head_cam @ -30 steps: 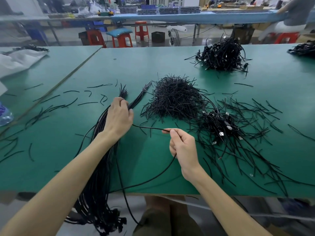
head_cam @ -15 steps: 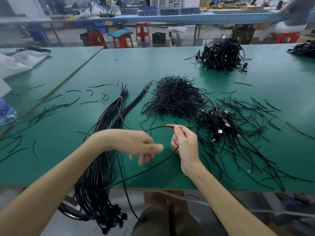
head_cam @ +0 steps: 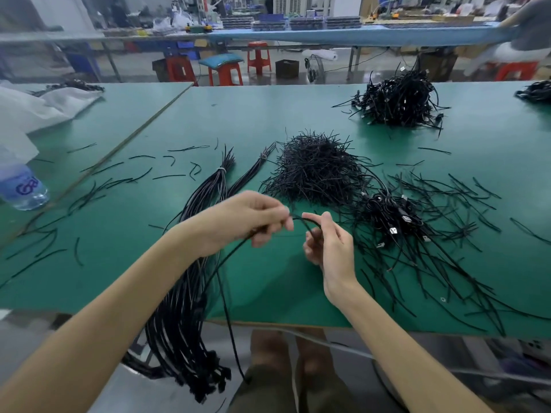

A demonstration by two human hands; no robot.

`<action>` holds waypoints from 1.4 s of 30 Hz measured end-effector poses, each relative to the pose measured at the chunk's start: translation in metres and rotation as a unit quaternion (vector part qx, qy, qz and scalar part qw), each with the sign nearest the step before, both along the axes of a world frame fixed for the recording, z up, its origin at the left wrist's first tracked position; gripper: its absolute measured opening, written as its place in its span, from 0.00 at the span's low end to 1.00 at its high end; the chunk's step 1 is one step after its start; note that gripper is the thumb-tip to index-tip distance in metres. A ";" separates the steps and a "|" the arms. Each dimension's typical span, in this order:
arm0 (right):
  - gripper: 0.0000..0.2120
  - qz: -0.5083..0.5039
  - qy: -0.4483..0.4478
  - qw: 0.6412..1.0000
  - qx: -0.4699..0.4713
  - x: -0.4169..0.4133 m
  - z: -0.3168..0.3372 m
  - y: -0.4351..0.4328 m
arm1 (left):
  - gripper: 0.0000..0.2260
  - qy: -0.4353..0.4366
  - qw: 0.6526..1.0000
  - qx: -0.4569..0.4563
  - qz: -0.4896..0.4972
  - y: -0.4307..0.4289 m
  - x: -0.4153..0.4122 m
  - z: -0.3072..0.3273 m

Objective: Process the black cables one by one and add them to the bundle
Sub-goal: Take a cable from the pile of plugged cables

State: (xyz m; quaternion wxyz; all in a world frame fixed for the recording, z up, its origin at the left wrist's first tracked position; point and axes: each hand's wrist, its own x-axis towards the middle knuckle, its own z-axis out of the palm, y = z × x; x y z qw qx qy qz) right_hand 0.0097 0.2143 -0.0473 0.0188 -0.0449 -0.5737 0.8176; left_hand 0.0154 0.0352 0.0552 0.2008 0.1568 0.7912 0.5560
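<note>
Our left hand (head_cam: 244,222) and right hand (head_cam: 332,251), close together, both pinch one cable (head_cam: 228,320) near its end — the bundle (head_cam: 180,320) lies just left, its long axis running away from us, nearest the left hand.

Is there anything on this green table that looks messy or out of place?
Yes. Short black offcuts lie scattered across the left of the table, and the bundle hangs over its near edge.
</note>
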 end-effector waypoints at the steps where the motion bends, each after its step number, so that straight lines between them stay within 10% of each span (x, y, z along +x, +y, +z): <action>1: 0.17 -0.004 -0.001 1.000 0.000 0.000 0.001 -0.001 | 0.12 -0.009 0.998 0.040 0.041 0.002 -0.006 -0.001; 17: 0.04 -0.039 0.090 0.966 0.237 0.009 0.002 -0.001 | 0.14 -0.042 0.988 -0.058 0.135 -0.004 -0.038 -0.063; 22: 0.04 -0.020 0.117 0.940 0.319 0.007 -0.002 -0.003 | 0.12 -0.084 0.982 0.054 0.160 -0.015 -0.044 -0.066; 35: 0.08 -0.009 0.127 0.939 0.319 0.006 -0.004 -0.005 | 0.14 -0.140 0.988 0.032 0.060 -0.011 -0.045 -0.062; 42: 0.11 -0.055 0.055 0.969 0.234 0.002 -0.009 -0.003 | 0.19 -0.172 0.895 0.402 0.084 -0.060 -0.048 -0.061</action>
